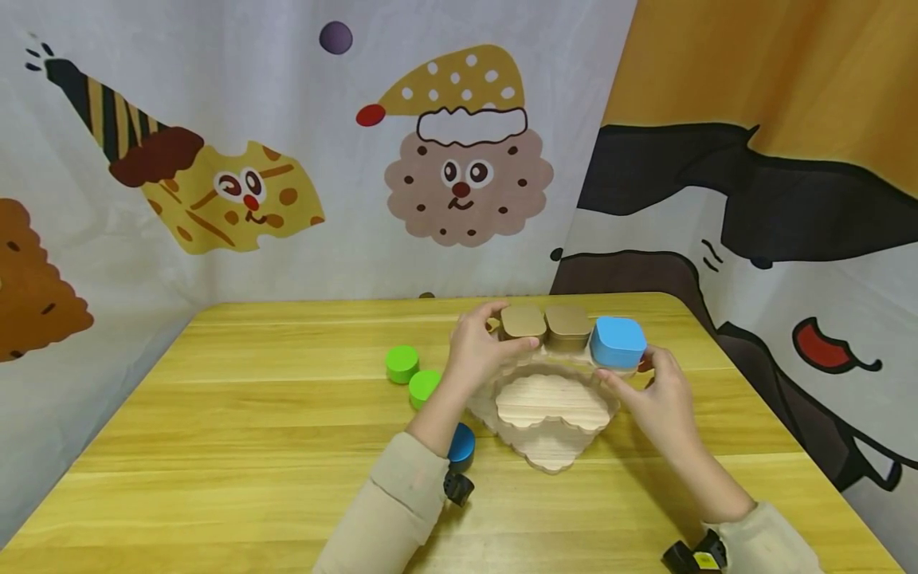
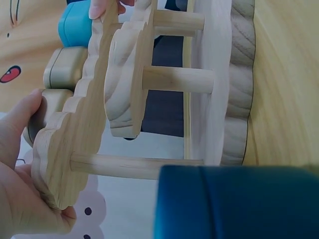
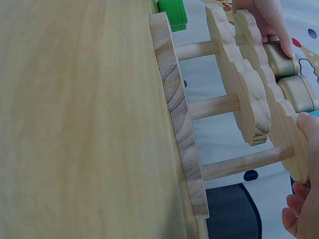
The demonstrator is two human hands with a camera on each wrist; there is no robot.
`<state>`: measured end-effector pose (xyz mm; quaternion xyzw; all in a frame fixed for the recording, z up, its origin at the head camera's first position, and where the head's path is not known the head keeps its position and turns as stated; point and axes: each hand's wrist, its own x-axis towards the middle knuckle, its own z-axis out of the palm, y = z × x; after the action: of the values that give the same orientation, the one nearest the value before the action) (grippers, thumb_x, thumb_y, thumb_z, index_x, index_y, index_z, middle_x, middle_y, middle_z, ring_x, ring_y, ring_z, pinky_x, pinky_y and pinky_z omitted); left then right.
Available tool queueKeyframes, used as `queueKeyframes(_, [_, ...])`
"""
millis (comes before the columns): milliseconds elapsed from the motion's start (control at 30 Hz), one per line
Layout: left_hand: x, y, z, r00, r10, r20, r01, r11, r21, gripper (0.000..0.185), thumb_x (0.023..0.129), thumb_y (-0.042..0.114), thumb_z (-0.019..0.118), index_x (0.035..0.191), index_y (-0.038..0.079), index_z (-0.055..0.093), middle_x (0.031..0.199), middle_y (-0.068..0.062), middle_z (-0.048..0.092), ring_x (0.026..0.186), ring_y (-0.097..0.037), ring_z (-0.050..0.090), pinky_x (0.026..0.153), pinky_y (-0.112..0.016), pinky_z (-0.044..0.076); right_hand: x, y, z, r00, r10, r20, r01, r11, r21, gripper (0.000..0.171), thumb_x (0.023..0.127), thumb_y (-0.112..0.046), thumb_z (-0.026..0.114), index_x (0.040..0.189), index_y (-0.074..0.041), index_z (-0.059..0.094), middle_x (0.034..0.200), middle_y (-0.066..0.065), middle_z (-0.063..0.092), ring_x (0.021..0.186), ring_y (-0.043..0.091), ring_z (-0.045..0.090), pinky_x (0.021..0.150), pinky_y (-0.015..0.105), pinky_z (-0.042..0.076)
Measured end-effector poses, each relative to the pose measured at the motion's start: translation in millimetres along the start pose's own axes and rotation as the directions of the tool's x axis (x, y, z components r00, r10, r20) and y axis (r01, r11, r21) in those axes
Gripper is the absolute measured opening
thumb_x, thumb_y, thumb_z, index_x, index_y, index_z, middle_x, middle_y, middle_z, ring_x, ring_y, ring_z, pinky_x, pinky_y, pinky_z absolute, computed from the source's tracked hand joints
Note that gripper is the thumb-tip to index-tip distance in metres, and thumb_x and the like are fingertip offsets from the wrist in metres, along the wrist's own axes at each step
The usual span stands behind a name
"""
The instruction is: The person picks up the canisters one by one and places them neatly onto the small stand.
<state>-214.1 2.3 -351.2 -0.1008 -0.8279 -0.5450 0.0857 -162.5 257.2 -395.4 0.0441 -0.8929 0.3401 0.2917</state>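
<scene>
tiered wooden stand (image 3: 182, 124) on table (image 3: 75, 124), hands (image 3: 304, 199) gripping top tier

Bare table (image 1: 237, 446) across lower left of frame, two green tins (image 1: 413, 375) left of centre, tiered wooden stand (image 1: 551, 414) blocking centre, curtain behind.

Tiered scalloped wooden stand (image 1: 551, 414) upright on table, three tins (image 1: 568, 327) atop.

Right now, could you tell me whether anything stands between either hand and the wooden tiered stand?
Nothing visible does. The left hand and right hand already grip the top tier of the wooden stand, beside the gold tins and blue tin.
</scene>
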Motion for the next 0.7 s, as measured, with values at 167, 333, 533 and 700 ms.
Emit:
queueKeyframes(167, [-0.5, 0.7, -1.3, 1.0, -0.005, 0.006, 0.005, 1.0, 0.018, 0.075, 0.068, 0.042, 0.086, 0.133, 0.019, 0.057, 0.111, 0.005, 0.057, 0.1, -0.025, 0.051, 0.078, -0.036, 0.045, -0.1, -0.6, -0.4, 1.0, 0.003, 0.001, -0.003, 1.0, -0.005, 0.056, 0.073, -0.02, 0.085, 0.111, 0.008, 0.055, 0.093, 0.016, 0.054, 0.083, 0.027, 0.047, 0.059, 0.025, 0.033])
queueKeyframes(333, [-0.4, 0.3, -3.6, 1.0, 0.005, 0.03, -0.007, 0.999, 0.05, 0.079, 0.067, 0.045, 0.085, 0.135, 0.019, 0.054, 0.115, 0.005, 0.057, 0.106, -0.022, 0.049, 0.09, -0.044, 0.038, -0.6, 0.0, 0.1, 1.0, 0.003, 0.002, -0.003, 1.0, -0.012, 0.055, 0.073, -0.021, 0.085, 0.11, 0.008, 0.055, 0.093, 0.016, 0.054, 0.083, 0.028, 0.048, 0.059, 0.026, 0.034])
queueKeyframes(533, [-4.5, 3.5, -16.9, 0.998, -0.012, 0.066, 0.011, 1.0, 0.022, 0.084, 0.068, 0.046, 0.085, 0.139, 0.021, 0.049, 0.124, 0.001, 0.054, 0.117, -0.027, 0.045, 0.09, -0.047, 0.042, -0.9, 0.9, 0.8, 1.0, 0.005, 0.002, -0.005, 1.0, -0.008, 0.055, 0.073, -0.021, 0.085, 0.11, 0.008, 0.055, 0.093, 0.016, 0.054, 0.085, 0.029, 0.049, 0.061, 0.026, 0.034])
queueKeyframes(700, [-9.1, 4.5, -34.3, 0.998, 0.0, 0.057, 0.0, 1.0, 0.008, 0.08, 0.07, 0.043, 0.085, 0.139, 0.021, 0.05, 0.128, 0.001, 0.055, 0.117, -0.024, 0.045, 0.088, -0.045, 0.044, -0.1, 0.9, 1.0, 1.0, 0.001, -0.003, -0.001, 1.0, -0.004, 0.054, 0.073, -0.02, 0.084, 0.109, 0.008, 0.055, 0.092, 0.016, 0.053, 0.082, 0.028, 0.047, 0.06, 0.026, 0.034])
